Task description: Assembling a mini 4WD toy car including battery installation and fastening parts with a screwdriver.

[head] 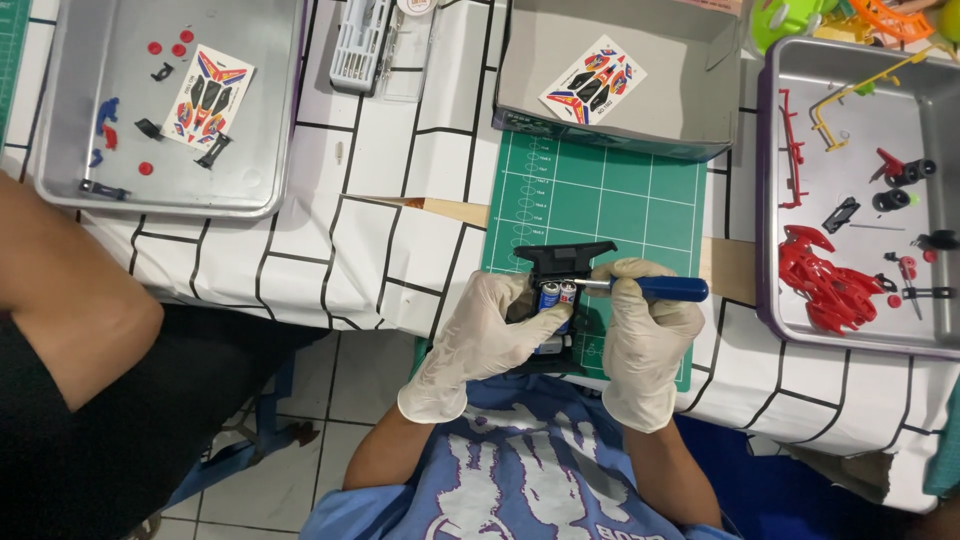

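At lower centre of frame, over green mat (600,190) | left hand (480,335) fingers wrapped round black chassis (560,262) with batteries (557,293) | right hand (645,330) fingers closed on blue screwdriver (665,289)

Colourful sticker sheet (207,96) in left tray (60,120) — another (593,80) in grey box (690,110).

1. Both hands wear thin, whitish disposable gloves, slightly glossy and wrinkled at the knuckles.
2. The left hand (487,335) has its glove ending in a loose, rolled cuff just past the wrist.
3. The right hand (645,335) has a matching glove, its cuff likewise wide and a little baggy at the wrist.
4. Above the cuffs the forearms are bare; no sleeve reaches them.
5. The torso is covered by a blue T-shirt (530,470) with a large white, brush-like printed graphic and pale lettering lower down.
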